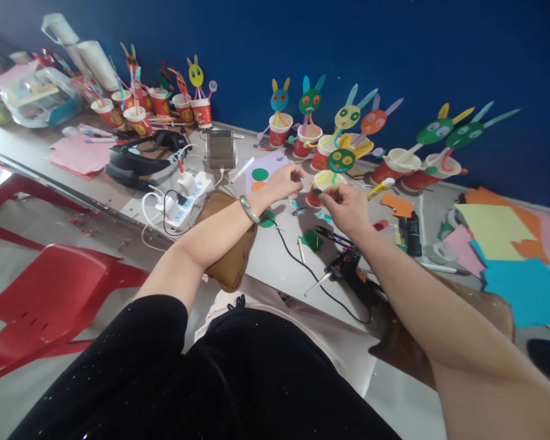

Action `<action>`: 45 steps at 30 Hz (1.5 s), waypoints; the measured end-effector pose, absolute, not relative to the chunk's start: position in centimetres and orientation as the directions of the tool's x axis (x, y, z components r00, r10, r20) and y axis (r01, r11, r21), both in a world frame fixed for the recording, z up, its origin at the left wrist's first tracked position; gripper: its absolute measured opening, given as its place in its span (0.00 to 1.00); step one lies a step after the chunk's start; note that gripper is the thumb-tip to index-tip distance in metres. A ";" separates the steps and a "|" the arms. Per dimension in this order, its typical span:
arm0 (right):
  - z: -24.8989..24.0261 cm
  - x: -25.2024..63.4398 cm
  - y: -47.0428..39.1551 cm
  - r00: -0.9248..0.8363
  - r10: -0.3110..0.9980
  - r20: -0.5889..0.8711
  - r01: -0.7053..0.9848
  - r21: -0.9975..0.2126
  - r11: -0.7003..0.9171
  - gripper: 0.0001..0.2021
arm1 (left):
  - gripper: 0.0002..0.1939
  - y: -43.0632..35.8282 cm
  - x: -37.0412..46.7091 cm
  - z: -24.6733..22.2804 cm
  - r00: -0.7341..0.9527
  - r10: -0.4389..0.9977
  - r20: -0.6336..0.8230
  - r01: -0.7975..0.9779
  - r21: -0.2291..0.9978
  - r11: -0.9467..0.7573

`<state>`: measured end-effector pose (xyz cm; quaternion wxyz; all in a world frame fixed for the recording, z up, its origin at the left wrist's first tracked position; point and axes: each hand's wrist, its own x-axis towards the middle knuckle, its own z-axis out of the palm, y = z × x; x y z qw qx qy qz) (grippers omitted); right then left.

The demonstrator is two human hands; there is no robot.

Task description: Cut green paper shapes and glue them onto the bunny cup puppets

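Note:
A red paper cup (312, 198) with a white rim stands between my two hands. Above its rim rises a green paper face (341, 160) with yellow ears and round yellow eyes. My left hand (285, 182) is just left of the cup with its fingers curled in; whatever they may hold is hidden. At the cup's right side, the thumb and forefinger of my right hand (348, 209) pinch a small green paper disc (318, 192), which overlaps the cup in view. A black glue gun (355, 275) lies on the table below my right wrist, near scissors (334, 235).
Several finished cup figures (309, 101) line the blue wall. Coloured paper (516, 293) lies right, with markers (412, 235) nearby. A white power strip (190, 198) with cables, a black headset (142, 159) and pink paper (80, 153) are left. A red chair (68, 293) stands beside the table.

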<state>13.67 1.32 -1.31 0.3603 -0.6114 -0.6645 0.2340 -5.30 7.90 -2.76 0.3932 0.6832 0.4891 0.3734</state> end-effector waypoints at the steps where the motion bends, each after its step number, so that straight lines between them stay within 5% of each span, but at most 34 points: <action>1: -1.3 13.7 1.3 0.003 0.981 0.194 0.647 -0.749 0.146 0.05 | 0.11 7.8 -5.7 -2.6 0.258 0.953 0.161 0.349 0.904 -0.248; 8: -1.3 13.4 1.3 -0.009 0.984 0.180 0.628 -0.765 0.146 0.05 | 0.07 7.1 -6.6 -2.0 0.430 0.879 0.207 0.333 0.868 -0.368; 24: -1.5 13.8 1.5 -0.049 0.977 0.205 0.583 -0.789 0.195 0.10 | 0.08 6.9 -6.3 -1.8 0.426 0.868 0.255 0.318 0.856 -0.407; 31: 0.9 17.1 3.2 0.243 0.914 0.324 0.639 -0.763 0.101 0.04 | 0.04 7.7 -6.7 -2.1 0.328 0.924 0.197 0.384 0.866 -0.321; 40: 0.4 18.4 5.2 0.120 0.992 0.036 0.652 -0.757 -0.051 0.09 | 0.01 8.1 -6.8 -2.9 0.292 0.953 0.083 0.354 0.916 -0.188; 45: 0.2 17.6 5.0 0.126 0.992 0.006 0.581 -0.811 -0.069 0.08 | 0.01 8.3 -6.8 -3.3 0.289 0.954 0.073 0.352 0.919 -0.177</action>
